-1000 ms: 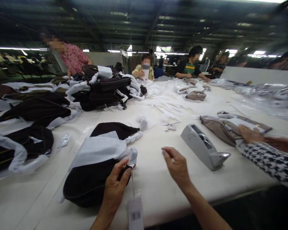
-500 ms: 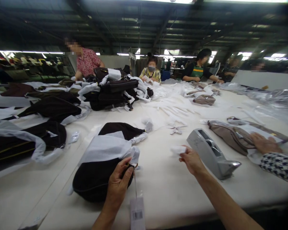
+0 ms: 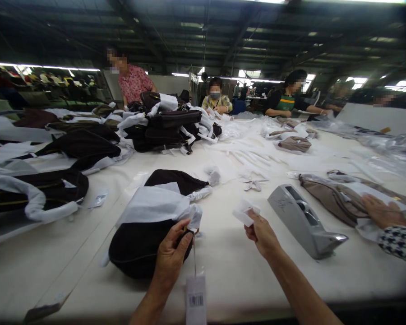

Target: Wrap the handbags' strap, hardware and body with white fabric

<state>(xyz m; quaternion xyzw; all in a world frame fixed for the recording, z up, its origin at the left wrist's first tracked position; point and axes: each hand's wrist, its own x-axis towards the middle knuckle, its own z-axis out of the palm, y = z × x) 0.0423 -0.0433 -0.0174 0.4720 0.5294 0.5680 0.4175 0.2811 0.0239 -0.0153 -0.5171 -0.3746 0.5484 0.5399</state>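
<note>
A black bag (image 3: 135, 248), partly covered by white tissue paper (image 3: 155, 203), lies on the table in front of me. My left hand (image 3: 172, 246) grips its right end, fingers closed around the dark fabric by the wrapped strap. From that end hangs a tag with a barcode (image 3: 196, 300). Between thumb and fingers, my right hand (image 3: 261, 230) pinches a small white piece of paper (image 3: 243, 213), held above the table and apart from the bag. Just right of that hand stands a grey tape dispenser (image 3: 302, 221).
A pile of black bags (image 3: 169, 122) rises at the back left, with more dark bags (image 3: 77, 149) along the left. On the right, a co-worker's hand (image 3: 384, 210) rests on a taupe bag (image 3: 331, 198). Other people work across the table. Clear plastic (image 3: 395, 149) lies at the far right.
My right hand has turned slightly, so the white paper now shows flatter and wider. The left hand keeps its grip on the bag. The whole view has shifted a little.
</note>
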